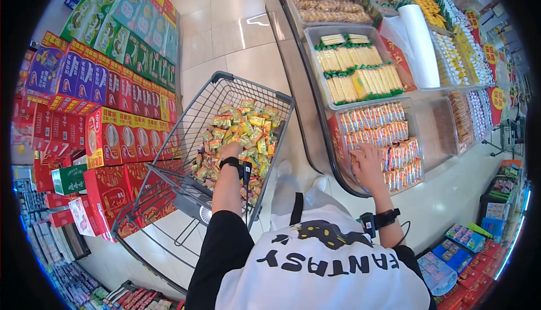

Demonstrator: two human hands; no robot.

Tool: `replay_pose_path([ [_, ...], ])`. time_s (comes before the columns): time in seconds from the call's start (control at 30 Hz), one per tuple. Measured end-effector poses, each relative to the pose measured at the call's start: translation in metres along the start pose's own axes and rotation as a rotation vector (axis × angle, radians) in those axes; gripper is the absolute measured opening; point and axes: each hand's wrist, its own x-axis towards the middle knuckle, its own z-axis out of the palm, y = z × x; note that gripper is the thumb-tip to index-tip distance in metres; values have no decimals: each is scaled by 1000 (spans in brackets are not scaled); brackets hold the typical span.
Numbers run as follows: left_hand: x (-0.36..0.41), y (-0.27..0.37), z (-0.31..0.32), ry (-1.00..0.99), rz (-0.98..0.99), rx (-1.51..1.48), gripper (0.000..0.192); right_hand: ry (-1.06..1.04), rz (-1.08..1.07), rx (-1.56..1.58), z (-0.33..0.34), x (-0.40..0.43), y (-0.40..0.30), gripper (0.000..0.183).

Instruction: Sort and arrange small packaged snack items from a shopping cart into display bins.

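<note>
My left hand (231,150) reaches down into a grey wire shopping cart (219,77). Its fingers dip among a heap of small wrapped snacks (249,130) in yellow, orange and green packets, so whether it grasps any is hidden. My right hand (367,164) lies over the left side of a clear plastic bin (422,170), with fingers apart. Rows of stick-shaped wrapped snacks (376,120) in white, orange and blue fill that bin. The right fingertips are at the packets near the bin's left wall; no packet shows in them.
Behind that bin stands a bin of pale wafer sticks (359,73), then a bin of round biscuits (325,4). A white plastic bag roll (418,46) lies beside them. Stacked drink and food cartons (127,137) line the aisle's left. Tiled floor (207,31) runs ahead.
</note>
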Motion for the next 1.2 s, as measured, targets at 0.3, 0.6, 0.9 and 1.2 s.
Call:
replay_pose_path([
  [0.3, -171, 82, -63, 378, 772, -391, 26, 113, 7, -21, -11, -5, -1, 39],
  [0.6, -407, 65, -66, -39, 1721, -515, 53, -1, 385, 1247, -72, 5, -31, 35],
  [0.9, -409, 65, -69, -90, 1881, -343, 54, -220, 396, 1831, -79, -9, -29, 52],
  [1.2, -412, 70, -57, -2, 1852, -433, 51, -9, 343, 1632, -86, -17, -31, 33],
])
